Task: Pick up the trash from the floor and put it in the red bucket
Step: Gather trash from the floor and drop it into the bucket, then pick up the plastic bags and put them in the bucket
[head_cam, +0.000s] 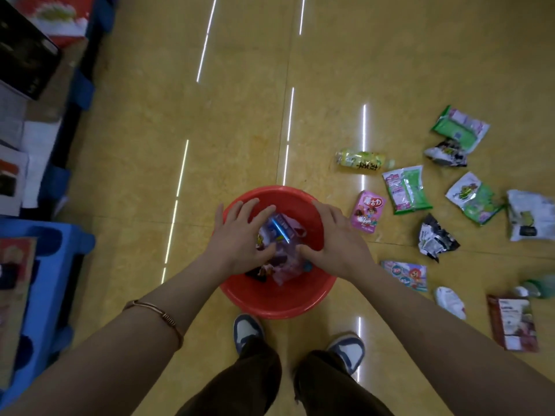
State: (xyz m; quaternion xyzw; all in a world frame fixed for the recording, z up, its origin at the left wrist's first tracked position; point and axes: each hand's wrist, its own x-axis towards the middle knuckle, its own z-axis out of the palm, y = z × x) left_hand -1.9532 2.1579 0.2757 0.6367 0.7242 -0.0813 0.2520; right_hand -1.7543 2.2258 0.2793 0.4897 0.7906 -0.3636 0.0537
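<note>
The red bucket (270,307) stands on the yellow floor just in front of my feet. Inside it lie a purple wrapper (286,259) and a blue packet (280,229). My left hand (240,235) hovers palm down over the bucket's left half, fingers spread and straight. Over the right half is my right hand (336,238), also spread, its thumb close to the purple wrapper. Neither hand plainly grips anything. Trash lies on the floor to the right: a pink packet (368,211), a yellow-green bottle (360,160), a green-white packet (407,189) and a crumpled black-white wrapper (437,237).
More wrappers spread out to the far right, among them a green pack (461,127), a teal packet (408,274) and a red-brown box (512,322). Blue plastic pallets (45,265) with boxes line the left side. My shoes (247,328) stand right behind the bucket.
</note>
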